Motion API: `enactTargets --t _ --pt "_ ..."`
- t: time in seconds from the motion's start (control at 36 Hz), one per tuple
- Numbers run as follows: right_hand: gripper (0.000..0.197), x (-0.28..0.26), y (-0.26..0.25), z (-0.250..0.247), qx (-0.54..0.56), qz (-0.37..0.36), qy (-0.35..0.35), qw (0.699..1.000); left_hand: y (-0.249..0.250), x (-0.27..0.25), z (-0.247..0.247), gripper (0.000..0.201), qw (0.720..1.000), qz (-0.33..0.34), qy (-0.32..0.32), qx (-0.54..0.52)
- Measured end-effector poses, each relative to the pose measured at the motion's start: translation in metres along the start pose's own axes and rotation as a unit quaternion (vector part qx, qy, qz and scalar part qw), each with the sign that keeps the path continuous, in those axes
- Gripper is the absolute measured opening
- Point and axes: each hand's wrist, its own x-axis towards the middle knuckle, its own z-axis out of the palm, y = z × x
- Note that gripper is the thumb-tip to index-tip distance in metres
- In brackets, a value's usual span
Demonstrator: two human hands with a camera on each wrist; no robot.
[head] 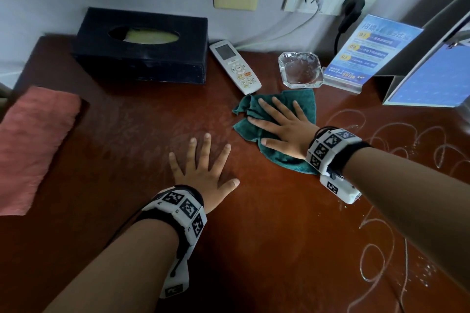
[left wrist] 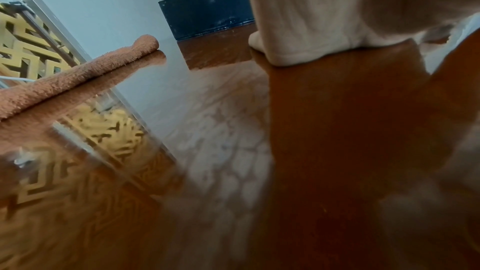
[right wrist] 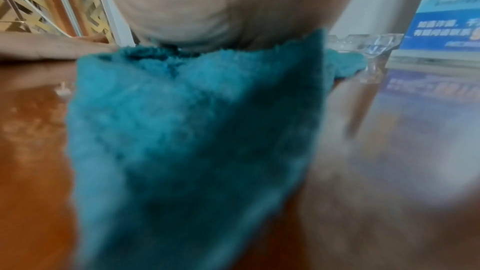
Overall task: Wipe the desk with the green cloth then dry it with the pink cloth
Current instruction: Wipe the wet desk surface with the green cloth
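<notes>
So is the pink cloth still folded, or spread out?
Folded: the pink cloth lies as a neat oblong at the desk's left edge, its rolled fold visible from the left wrist, untouched.

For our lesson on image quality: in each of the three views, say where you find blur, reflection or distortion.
Head view: sharp, but wide-angle bending curves the desk edges; wet streaks glint at right. Left wrist view: glossy desk mirrors the pink cloth; foreground smeared. Right wrist view: the green cloth up close is soft and blurred; the glass ashtray behind is hazy.

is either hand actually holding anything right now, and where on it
Nothing is gripped. The right hand presses flat on the middle of the green cloth; the left hand lies flat on the bare desk.
</notes>
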Motion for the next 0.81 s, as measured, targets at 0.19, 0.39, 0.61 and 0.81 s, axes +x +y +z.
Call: enactTargets --t 0.19,0.39,0.61,0.81 --pt "0.054 0.011 -0.005 -0.004 0.022 0.074 0.020 0.997 0.000 0.000 0.000 0.073 1.000 -0.001 -0.002 0.000" --pt "0.059 0.016 -0.005 -0.004 0.088 0.177 0.023 0.980 0.000 0.000 0.000 0.073 1.000 -0.004 0.002 0.002" --pt "0.066 0.007 -0.007 -0.002 0.122 0.244 0.025 0.962 0.000 0.000 0.001 0.073 1.000 -0.006 0.010 -0.001" --pt "0.071 -0.010 -0.023 0.000 0.151 0.290 0.015 0.945 0.001 -0.001 0.000 0.073 1.000 -0.008 0.011 0.005"
